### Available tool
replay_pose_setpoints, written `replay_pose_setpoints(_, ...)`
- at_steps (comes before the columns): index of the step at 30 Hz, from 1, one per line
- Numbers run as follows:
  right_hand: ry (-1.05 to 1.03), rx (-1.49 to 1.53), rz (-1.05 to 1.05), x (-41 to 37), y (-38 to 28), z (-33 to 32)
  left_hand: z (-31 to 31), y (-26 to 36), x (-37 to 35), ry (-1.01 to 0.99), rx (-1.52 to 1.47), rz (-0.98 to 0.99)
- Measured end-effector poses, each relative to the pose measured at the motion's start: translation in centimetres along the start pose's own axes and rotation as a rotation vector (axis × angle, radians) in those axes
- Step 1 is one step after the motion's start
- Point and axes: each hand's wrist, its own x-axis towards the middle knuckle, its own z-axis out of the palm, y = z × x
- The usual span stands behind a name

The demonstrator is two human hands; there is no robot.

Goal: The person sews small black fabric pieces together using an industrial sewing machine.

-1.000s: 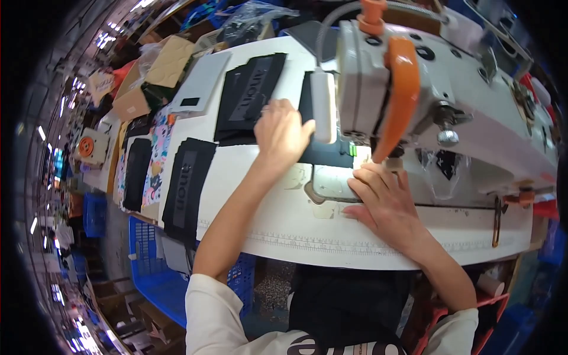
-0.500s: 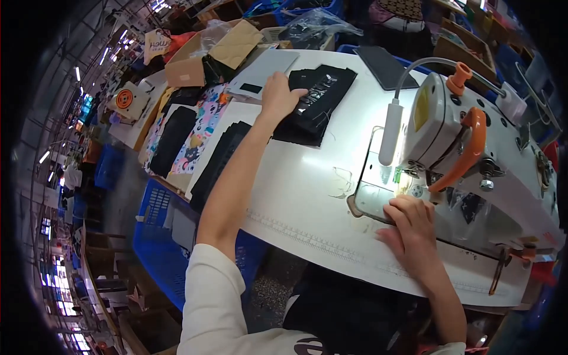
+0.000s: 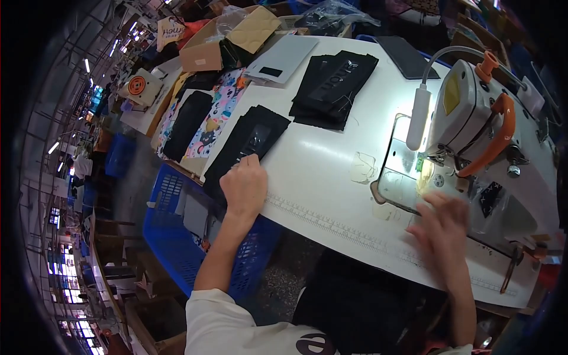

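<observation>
As I look down through the head view, reading twelve o'clock as its top edge, I see the left hand (image 3: 244,186) at nine o'clock. It rests on the lower part of the near black stack (image 3: 247,133), its fingers curled over the dark, lettered pieces; I cannot tell whether it pinches any of them. The stack lies flat on the white table (image 3: 319,177), reaching from beneath that hand up toward eleven o'clock.

Between three and four o'clock, I have the right hand (image 3: 442,228), blurred but open, its thumb apart from its fingers. It is just beside the metal plate (image 3: 397,186) at the base of the sewing machine (image 3: 464,115), which stands at two o'clock with its orange lever (image 3: 497,139) and a white lamp (image 3: 419,118) alongside.

At one o'clock, I make out the far black stack (image 3: 331,89), its pieces unevenly overlapped and apart from the near one. Beyond it, between one and two, lies a dark panel (image 3: 407,57). A grey board (image 3: 284,56) is at twelve, patterned cloth (image 3: 223,97) toward eleven with black pieces (image 3: 189,121) on it, and a blue basket (image 3: 163,222) sits below the table edge at eight.
</observation>
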Motion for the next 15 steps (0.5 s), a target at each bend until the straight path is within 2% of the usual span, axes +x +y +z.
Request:
replay_pose_setpoints(3,0.032,-0.123,0.136,-4.2,-0.5,-5.1,0.3,-0.4,0.3,0.098,-0.046,0.041)
replay_pose_setpoints(4,0.111,-0.175,0.197,-7.1,-0.2,-6.7,0.5,-0.7,0.3,0.138,-0.095,0.046)
replay_pose_setpoints(5,0.287,-0.245,0.248,-12.5,1.8,-7.5,0.6,-0.7,0.3,0.175,-0.144,0.049)
replay_pose_setpoints(7,0.808,-0.235,0.665,-21.3,2.6,-8.8,-0.9,-0.1,-0.5,0.172,-0.245,0.043)
replay_pose_setpoints(8,0.802,-0.612,0.920,-26.9,3.6,-10.6,-2.2,0.5,-0.9,0.173,-0.342,0.041)
replay_pose_setpoints(10,0.831,-0.940,0.882,-48.7,8.1,-11.1,-4.5,1.8,-1.9,0.165,-0.441,0.042)
replay_pose_setpoints(11,0.828,-0.945,0.885,-54.2,6.3,-8.1,-5.7,3.1,-2.3,0.049,-0.569,0.072)
replay_pose_setpoints(12,0.751,-0.998,1.324,-59.6,4.3,-5.1,-6.2,4.4,-2.5,-0.064,-0.697,0.103)
replay_pose_setpoints(13,0.644,-1.023,1.763,-69.6,2.6,-1.0,-6.3,5.8,-2.8,-0.116,-0.745,0.133)
replay_pose_setpoints(14,0.202,-0.982,1.782,-78.6,0.8,2.8,-6.3,7.4,-2.9,-0.167,-0.793,0.163)
replay_pose_setpoints(15,-0.145,-0.917,1.698,-84.3,-1.5,6.0,-6.0,8.8,-3.1,-0.199,-0.846,0.200)
